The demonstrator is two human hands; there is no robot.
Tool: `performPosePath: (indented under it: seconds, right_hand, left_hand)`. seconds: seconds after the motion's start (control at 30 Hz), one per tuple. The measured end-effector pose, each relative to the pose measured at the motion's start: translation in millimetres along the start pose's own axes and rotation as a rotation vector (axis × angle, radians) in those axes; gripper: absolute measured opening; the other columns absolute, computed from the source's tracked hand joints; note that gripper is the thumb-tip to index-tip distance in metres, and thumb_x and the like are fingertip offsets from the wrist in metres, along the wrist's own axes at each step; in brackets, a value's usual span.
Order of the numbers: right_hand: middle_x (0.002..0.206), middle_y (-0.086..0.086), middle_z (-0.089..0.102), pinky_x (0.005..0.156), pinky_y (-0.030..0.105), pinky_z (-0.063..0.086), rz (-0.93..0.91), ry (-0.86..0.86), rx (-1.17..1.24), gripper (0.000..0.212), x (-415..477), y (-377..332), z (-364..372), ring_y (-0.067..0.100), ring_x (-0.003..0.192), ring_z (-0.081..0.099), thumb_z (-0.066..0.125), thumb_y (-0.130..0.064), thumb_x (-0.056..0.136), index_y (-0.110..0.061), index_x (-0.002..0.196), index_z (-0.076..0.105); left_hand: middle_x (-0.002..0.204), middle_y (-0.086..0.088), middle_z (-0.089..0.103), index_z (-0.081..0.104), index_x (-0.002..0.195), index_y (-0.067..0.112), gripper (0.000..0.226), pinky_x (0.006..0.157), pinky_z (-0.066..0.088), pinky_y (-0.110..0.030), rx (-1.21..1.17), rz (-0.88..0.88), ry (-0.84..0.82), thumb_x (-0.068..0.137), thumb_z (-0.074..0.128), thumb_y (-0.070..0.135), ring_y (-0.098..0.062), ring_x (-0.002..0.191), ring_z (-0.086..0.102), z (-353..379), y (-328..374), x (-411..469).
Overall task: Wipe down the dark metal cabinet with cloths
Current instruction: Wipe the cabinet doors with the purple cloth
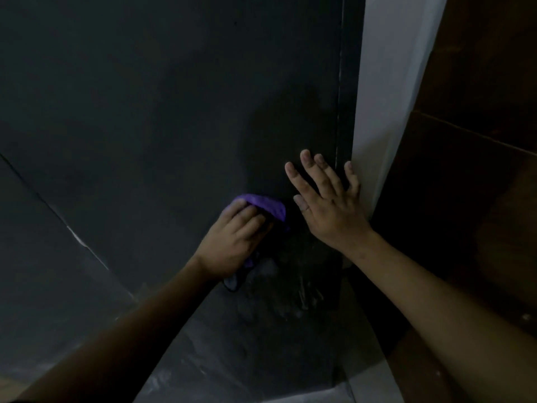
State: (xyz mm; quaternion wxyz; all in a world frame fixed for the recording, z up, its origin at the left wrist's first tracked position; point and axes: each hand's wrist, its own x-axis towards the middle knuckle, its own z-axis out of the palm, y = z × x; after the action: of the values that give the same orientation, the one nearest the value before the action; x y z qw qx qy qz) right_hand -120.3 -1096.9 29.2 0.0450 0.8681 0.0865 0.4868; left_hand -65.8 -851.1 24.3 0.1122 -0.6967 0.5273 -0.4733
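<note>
Wiping the dark cabinet (174, 112) panel

Left hand (232, 239) is gripping the soft, bunched purple cloth (264, 203); right hand (328, 202) is bracing flat, fingers spread.

Cabinet (174, 112) filling left and centre of view, its face standing before person. Cloth (263, 203) lying against cabinet face, low, right of centre. Left hand (232, 238) sitting over cloth, holding it to face; cloth showing above fingers and below wrist. Right hand (328, 206) lying flat on cabinet face just right of cloth, fingers spreading upward, outermost finger reaching cabinet's right edge. Wall strip (383, 82) standing just right of that edge. Wooden panel (479, 141) standing right of wall strip.
</note>
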Motion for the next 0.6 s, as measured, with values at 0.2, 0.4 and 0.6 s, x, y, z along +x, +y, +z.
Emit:
performPosePath:
  seconds: [0.2,0.4,0.6]
  right_hand:
    - [0.165,0.002,0.018,0.116,0.060,0.023,0.010,0.015,0.009,0.053,-1.8,1.3,-6.6,0.020,0.151,0.020,0.032,-0.041,0.107,-0.031,0.158,0.023]
    - [0.166,-0.001,0.018,0.117,0.057,0.016,0.033,-0.063,0.128,0.057,4.7,-2.9,-17.0,0.015,0.152,0.016,0.039,-0.031,0.101,-0.031,0.157,0.028]
    - [0.150,0.005,0.046,0.113,0.038,0.032,0.188,0.166,0.373,0.050,14.5,29.4,-42.0,0.021,0.137,0.043,0.053,-0.009,0.095,-0.020,0.144,0.050]
  left_hand:
    - [0.121,-0.010,0.054,0.069,0.122,0.009,0.040,0.118,0.022,-0.047,0.046,0.119,-0.154,0.104,0.034,0.007,-0.029,0.119,0.049,7.9,22.4,-27.2]
    - [0.133,-0.011,0.046,0.062,0.127,0.009,0.038,0.119,0.018,-0.044,-0.030,0.000,-0.030,0.092,0.049,0.011,-0.030,0.120,0.047,-14.0,-3.5,7.6]
    - [0.129,-0.009,0.046,0.052,0.134,0.010,0.041,0.117,0.022,-0.048,-0.033,-0.091,0.061,0.094,0.050,0.011,-0.032,0.119,0.047,-4.1,2.5,31.5]
